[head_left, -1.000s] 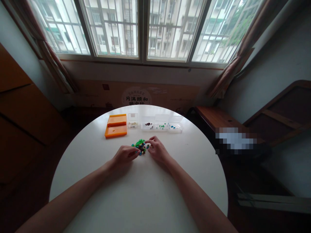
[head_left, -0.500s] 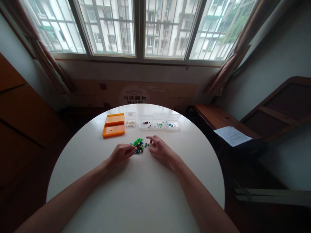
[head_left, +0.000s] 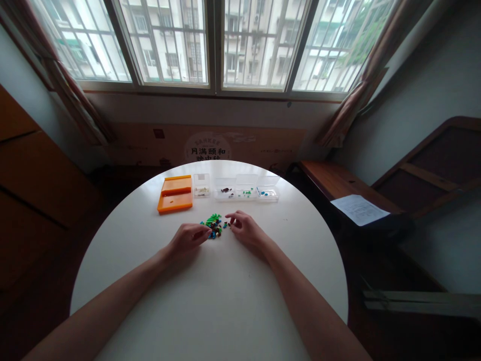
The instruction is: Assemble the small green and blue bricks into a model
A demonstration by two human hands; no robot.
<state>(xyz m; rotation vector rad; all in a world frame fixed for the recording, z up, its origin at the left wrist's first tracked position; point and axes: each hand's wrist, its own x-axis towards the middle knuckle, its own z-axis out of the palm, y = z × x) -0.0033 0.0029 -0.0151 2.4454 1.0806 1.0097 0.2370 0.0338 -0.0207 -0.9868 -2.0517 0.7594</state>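
A barred window (head_left: 216, 45) is spanning the wall behind the round white worktop (head_left: 221, 296). On the worktop, a row of clear plastic boxes (head_left: 246, 196) is standing with lids raised; from left to right, it is holding dark, green and blue pieces. The left hand (head_left: 188, 237) is resting at the pile's left edge, fingers curled, thumb and index tips close together; whether it is gripping a piece cannot be told. The right hand (head_left: 243, 226) is lying just right of the pile, partly curled with the index finger extending; any grip cannot be told. A two-section orange tray (head_left: 176, 183) is lying beyond the left hand. A small clear box (head_left: 202, 179) beside it is containing pale pieces. The mixed pile of small plastic pieces (head_left: 213, 226) is lying between the hands. A few loose pieces (head_left: 225, 225) are sitting near the right fingertips.
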